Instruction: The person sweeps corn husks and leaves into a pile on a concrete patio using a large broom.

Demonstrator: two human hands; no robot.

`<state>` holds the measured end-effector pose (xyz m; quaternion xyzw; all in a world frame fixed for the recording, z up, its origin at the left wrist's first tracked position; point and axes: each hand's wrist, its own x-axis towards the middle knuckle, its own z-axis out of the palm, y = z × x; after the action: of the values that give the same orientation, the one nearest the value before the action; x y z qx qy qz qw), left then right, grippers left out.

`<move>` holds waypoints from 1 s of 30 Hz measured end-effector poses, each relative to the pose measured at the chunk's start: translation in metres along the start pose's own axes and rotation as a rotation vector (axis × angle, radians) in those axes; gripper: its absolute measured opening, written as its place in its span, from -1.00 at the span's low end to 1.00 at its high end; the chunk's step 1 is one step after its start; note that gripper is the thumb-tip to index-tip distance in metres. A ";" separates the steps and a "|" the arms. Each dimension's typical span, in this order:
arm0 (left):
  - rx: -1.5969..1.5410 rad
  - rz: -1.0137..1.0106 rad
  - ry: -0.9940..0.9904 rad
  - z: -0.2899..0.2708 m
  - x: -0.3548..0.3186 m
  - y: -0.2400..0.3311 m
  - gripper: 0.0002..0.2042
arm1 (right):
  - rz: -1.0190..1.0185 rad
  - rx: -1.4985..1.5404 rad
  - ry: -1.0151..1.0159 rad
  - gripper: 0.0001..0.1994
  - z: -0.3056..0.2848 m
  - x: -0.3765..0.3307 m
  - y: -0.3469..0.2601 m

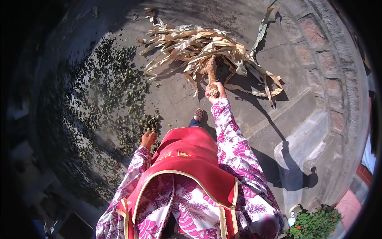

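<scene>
The right hand (215, 92) is closing its fingers around the base of a dried corn stalk bundle (207, 49) fanning toward 12 o'clock. The left hand (148, 139) is hanging loosely curled, empty, at 8 o'clock beside the green nuts (119, 87). Trailing leaves are risking snagging and scattering them. Deep shadow is hiding the left edge.

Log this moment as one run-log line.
right hand: grips corn stalk bundle by butt end | left hand: empty, near small green fruits | concrete ground

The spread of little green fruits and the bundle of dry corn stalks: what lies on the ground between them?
In the head view, bare concrete ground separates the green fruits from the stalk bundle; only a few stray husk scraps lie there.
</scene>
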<state>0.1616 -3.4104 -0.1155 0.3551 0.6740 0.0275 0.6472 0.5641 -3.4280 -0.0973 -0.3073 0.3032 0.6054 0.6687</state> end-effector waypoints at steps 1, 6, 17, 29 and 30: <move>-0.018 -0.020 -0.068 0.007 0.001 0.013 -0.70 | -0.012 0.012 -0.013 -0.74 0.021 0.014 -0.008; 0.045 0.076 -0.161 0.031 0.015 0.056 -0.72 | -0.066 -0.227 -0.162 -0.73 0.065 0.038 -0.022; 0.373 0.106 -0.213 -0.025 0.144 0.148 -0.78 | -0.251 -0.297 0.218 -0.48 -0.041 -0.125 0.078; 0.658 0.014 -0.417 -0.007 0.191 0.226 -0.77 | -0.347 0.708 0.622 -0.85 -0.165 -0.070 0.188; 0.684 0.026 -0.402 -0.006 0.191 0.229 -0.75 | -0.321 0.644 0.687 -0.87 -0.155 -0.051 0.190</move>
<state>0.2749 -3.1388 -0.1634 0.5571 0.4997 -0.2605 0.6100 0.3655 -3.5655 -0.1629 -0.3099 0.6264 0.2342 0.6758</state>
